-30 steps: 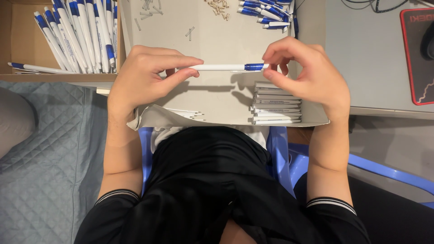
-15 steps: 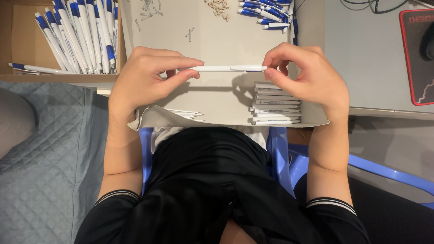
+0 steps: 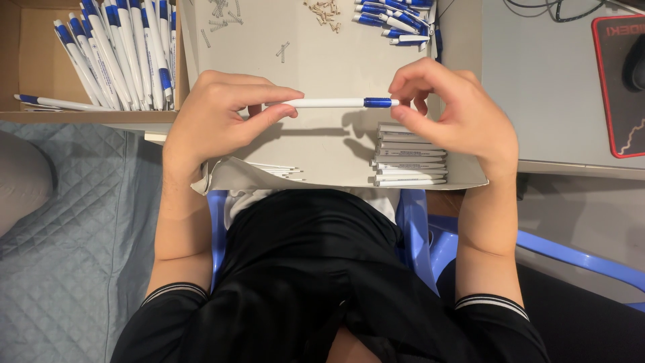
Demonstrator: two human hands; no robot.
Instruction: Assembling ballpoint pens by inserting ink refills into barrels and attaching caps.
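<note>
Both hands pinch 1 pen (image 3: 339, 103) level: left hand (image 3: 215, 121) grips the white barrel, right hand (image 3: 450, 111) the blue end.

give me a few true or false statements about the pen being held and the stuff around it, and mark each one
1. Both hands hold one white and blue pen level between them. True.
2. The left hand grips the pen's blue end. False: the right hand pinches the blue end.
3. A stack of white pen barrels lies below the right hand. True.
4. The cardboard box on the left holds only springs. False: it holds finished pens.
</note>
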